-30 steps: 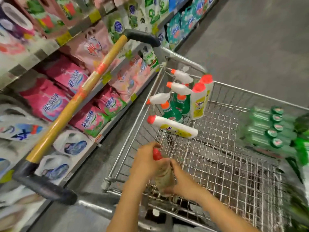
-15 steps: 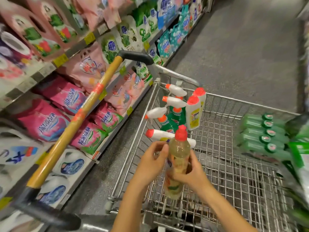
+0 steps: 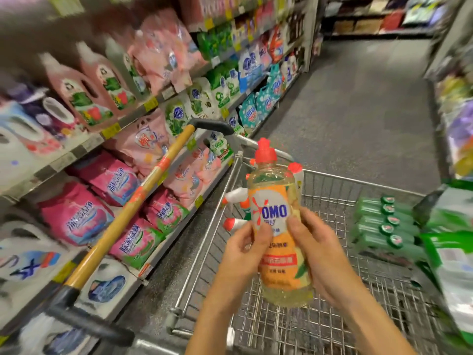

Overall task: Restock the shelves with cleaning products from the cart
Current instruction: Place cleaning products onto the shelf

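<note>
Two-handed grip on one bottle [image 3: 277, 226]: the left hand [image 3: 245, 254] pinches its left side with the thumb across the label, and the right hand [image 3: 323, 257] wraps the right side, fingers curled behind it. The bottle has a red cap, an orange label and pale yellow liquid. It is held nearly upright in the air over the near end of the cart [image 3: 340, 176], touching neither the wire mesh nor any shelf.

Judging by how things lie, the job is far from finished. This bottle is out of the cart but not yet placed. Several white bottles with red caps [image 3: 236, 196] lie in the far left corner of the cart. A row of green packs [image 3: 384, 221] sits along its right side, with green bags [image 3: 453, 254] at the right edge, too blurred to read. Which shelf this bottle belongs on cannot be told, and no gap shows.

The cart's bed is open wire mesh. Its yellow handle [image 3: 143, 193] runs close beside the shelves [image 3: 112, 130] on the left, which are packed with pink pouches [image 3: 76, 219] and jugs [image 3: 84, 88] behind yellow price tags. A grey speckled floor [image 3: 353, 106] runs down the aisle, and more shelving stands on the right, blurred.
</note>
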### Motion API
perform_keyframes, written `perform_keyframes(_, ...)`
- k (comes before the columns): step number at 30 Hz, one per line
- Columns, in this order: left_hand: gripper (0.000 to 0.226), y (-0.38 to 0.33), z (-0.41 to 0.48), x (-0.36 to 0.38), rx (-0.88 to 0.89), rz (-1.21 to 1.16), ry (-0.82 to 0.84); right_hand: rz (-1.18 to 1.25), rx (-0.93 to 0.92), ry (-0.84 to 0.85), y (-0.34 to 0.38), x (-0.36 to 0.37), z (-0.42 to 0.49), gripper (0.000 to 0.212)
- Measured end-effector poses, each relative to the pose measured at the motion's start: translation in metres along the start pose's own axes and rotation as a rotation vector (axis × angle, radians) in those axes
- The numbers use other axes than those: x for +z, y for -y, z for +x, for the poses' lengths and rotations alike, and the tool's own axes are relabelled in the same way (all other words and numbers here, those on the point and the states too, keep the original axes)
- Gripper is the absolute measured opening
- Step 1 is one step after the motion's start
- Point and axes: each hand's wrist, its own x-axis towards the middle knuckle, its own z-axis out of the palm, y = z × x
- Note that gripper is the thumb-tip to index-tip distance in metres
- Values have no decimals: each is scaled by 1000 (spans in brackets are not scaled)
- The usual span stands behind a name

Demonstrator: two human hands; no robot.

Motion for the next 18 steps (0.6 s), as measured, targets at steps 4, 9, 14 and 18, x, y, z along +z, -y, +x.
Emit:
perform_keyframes(4, 46, -12, -13, 12, 112, -16, -113, -100, -89, -5, 10, 4, -20, 37)
perform_keyframes(9, 47, -22, -42, 21, 217, 54, -72, -106, -155, -58, 18, 8, -57, 44)
perform_keyframes(14, 45, -33, -77, 22, 249, -11, 79, -148, -253, -106, 33, 24, -108, 61)
perform_keyframes(18, 57, -36, -115, 18, 266, 18, 237, -150, -374, -267, 32, 47, -163, 56)
